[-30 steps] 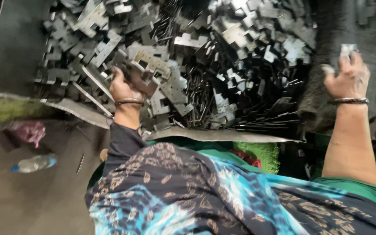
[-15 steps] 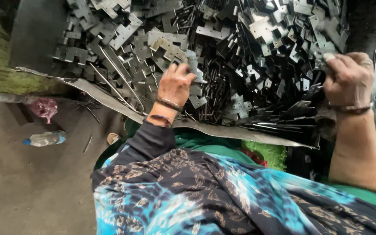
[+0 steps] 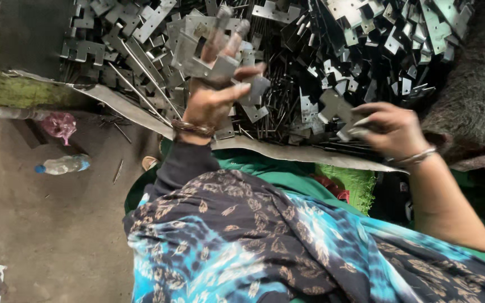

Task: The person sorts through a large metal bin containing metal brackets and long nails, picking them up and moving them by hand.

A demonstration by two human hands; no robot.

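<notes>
A big heap of flat grey stamped metal pieces (image 3: 332,50) fills the upper part of the view. My left hand (image 3: 211,101), in a dark sleeve with a bracelet at the wrist, is raised over the heap and grips a stack of bracket-shaped metal pieces (image 3: 206,59) between thumb and fingers. My right hand (image 3: 391,130), bare-armed with a bangle, rests at the heap's near edge and pinches one T-shaped metal piece (image 3: 335,106). Thin metal rods lie among the pieces between the two hands.
A bent metal sheet (image 3: 287,151) edges the heap in front of me. A blue patterned cloth (image 3: 265,241) covers my lap. On the dirt floor to the left lie a plastic bottle (image 3: 62,164) and a pink bag (image 3: 58,124). Dark coarse fabric (image 3: 467,112) sits at right.
My left hand has lifted out of the heap with a stack of pieces. My right hand has moved left and down from the far right to the heap's near edge.
</notes>
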